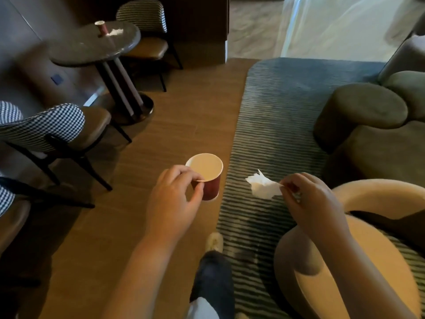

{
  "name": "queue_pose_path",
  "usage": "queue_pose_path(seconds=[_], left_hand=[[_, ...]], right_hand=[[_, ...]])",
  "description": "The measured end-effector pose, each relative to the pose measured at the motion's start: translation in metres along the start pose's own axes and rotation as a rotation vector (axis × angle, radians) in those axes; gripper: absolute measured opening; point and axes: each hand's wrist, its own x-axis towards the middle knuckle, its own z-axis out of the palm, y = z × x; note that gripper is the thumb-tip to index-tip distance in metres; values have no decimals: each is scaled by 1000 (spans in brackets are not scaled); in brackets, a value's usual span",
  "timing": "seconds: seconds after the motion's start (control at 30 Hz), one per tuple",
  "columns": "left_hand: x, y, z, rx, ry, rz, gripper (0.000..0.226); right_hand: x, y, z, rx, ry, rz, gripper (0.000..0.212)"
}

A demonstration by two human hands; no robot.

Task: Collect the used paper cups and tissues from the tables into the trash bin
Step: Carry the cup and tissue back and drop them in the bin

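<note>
Far left: checked chairs (pixel 53 127) along the wall, and behind them a round dark tabletop (pixel 76 51), well apart from the person. On it stand a second cup (pixel 101 27), upright, and a second tissue (pixel 115 31) just beside it on the right; both not yet collected. Centre: left hand (pixel 172 203) carries a red paper cup (pixel 207 176), upright, over the wood floor (pixel 161 125). Its grip is a light pinch, thumb and forefinger closed on the near rim, other fingers curled loose. Cup looks empty inside. Below the hands, a leg and shoe (pixel 215 241) mid-stride at the rug's edge. Right of centre: tissue (pixel 263 186), crumpled, hangs over the striped rug (pixel 287 107), pinched at one corner by the right hand (pixel 315 203); grip closed on that corner between thumb and fingertips. Far right: rounded grey seats (pixel 368 116) and a tan armchair (pixel 372 196) close under the right arm. No bin in view. Judgement: first cup and tissue are in hand, carrying step under way. Next move calls for finding the bin and dropping both, or going to the far tabletop, where both hands being full would mean stacking cups or stuffing the tissue into one.
</note>
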Motion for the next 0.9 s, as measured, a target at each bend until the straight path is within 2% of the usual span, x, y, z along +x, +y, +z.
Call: queue_pose_path(seconds=[0.17, 0.3, 0.5, 0.77, 0.9], left_hand=[[129, -32, 46, -114, -1, 30, 12], [245, -45, 72, -137, -6, 72, 14], [387, -39, 111, -133, -47, 162, 13], [551, -8, 213, -116, -145, 243, 15], [647, 37, 262, -110, -170, 286, 13]], right_hand=[[120, 30, 23, -99, -36, 13, 12], [223, 48, 30, -201, -1, 68, 9], [329, 86, 36, -164, 27, 145, 9], [458, 204, 51, -113, 41, 292, 11], [546, 274, 23, -93, 113, 347, 9]])
